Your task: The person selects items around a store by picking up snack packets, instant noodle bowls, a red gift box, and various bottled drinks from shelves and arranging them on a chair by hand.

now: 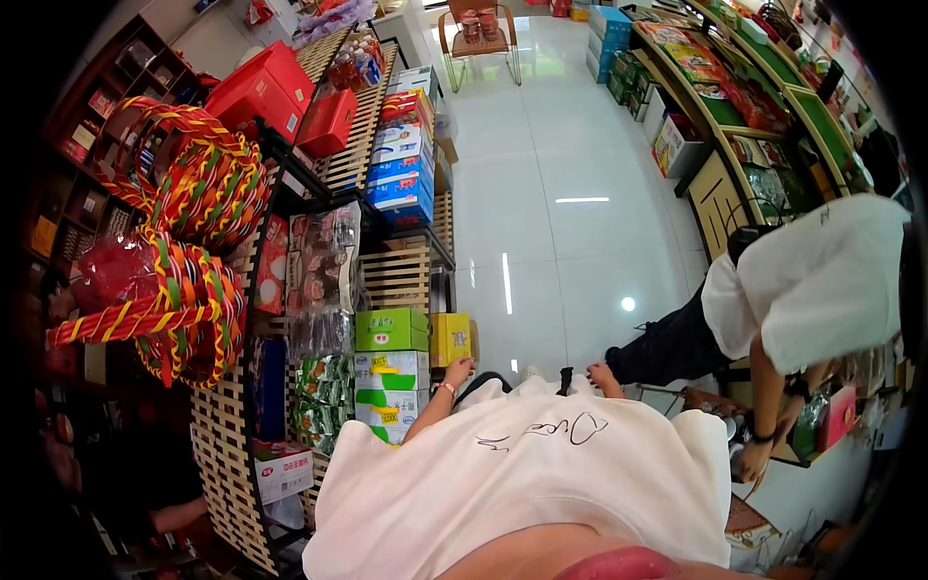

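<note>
My left hand (pixel 458 372) hangs low at my side, right beside a yellow box (pixel 450 340) at the end of the shelving. Its fingers look loosely bent, with nothing seen in them; a band circles the wrist. My right hand (pixel 601 376) hangs on the other side, close to a co-worker's dark trousers (pixel 672 338). Its fingers seem loose, and no object shows in it. Between my hands a dark strap end (pixel 565 380) lies against my white shirt (pixel 541 454). Green-and-white cartons (pixel 391 387) are stacked near my left forearm.
Slatted shelves (pixel 394 275) on the left hold cartons, red boxes (pixel 259 92) and colourful woven baskets (pixel 198 300). A person in a white shirt (pixel 822 280) bends at the right. Display racks (pixel 739 126) line the right; a chair (pixel 480 43) stands on the tiled floor ahead.
</note>
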Motion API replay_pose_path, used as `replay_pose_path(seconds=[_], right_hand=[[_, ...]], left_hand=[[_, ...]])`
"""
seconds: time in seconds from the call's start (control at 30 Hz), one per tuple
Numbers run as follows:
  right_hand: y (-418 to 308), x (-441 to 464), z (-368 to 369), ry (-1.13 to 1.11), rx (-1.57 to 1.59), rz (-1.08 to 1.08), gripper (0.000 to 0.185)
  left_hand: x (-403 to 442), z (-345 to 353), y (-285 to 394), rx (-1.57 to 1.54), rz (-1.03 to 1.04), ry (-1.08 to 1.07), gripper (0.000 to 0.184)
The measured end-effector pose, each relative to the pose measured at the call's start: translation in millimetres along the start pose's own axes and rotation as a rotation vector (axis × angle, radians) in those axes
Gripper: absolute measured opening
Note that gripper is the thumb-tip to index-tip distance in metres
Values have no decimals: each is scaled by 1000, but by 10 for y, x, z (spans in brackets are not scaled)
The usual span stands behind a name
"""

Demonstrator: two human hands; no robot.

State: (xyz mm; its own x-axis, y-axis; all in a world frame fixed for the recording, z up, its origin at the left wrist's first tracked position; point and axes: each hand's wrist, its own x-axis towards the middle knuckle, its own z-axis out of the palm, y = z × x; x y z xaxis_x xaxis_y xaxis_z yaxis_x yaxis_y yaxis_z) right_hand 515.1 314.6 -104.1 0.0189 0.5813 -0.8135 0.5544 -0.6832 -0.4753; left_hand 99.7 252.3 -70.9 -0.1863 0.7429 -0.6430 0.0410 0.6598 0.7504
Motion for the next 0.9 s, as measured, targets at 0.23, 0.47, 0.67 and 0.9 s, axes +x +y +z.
replay_pose_path(seconds=[0.23, 0.47, 0.67, 0.9], right_hand=[[-212, 351, -72, -54, -17, 135, 31], [-445, 1356, -291, -166, -247, -201, 32], [-1744, 1704, -652, -111, -400, -309, 31], [-3638, 2568, -690, -88, -181, -153, 29]], left_hand=[[179, -202, -281, 227, 133, 207, 28], [706, -852, -362, 986, 591, -106, 23], [1761, -811, 533, 204, -72, 58, 23], [2767, -744, 2099, -173, 95, 167, 25]])
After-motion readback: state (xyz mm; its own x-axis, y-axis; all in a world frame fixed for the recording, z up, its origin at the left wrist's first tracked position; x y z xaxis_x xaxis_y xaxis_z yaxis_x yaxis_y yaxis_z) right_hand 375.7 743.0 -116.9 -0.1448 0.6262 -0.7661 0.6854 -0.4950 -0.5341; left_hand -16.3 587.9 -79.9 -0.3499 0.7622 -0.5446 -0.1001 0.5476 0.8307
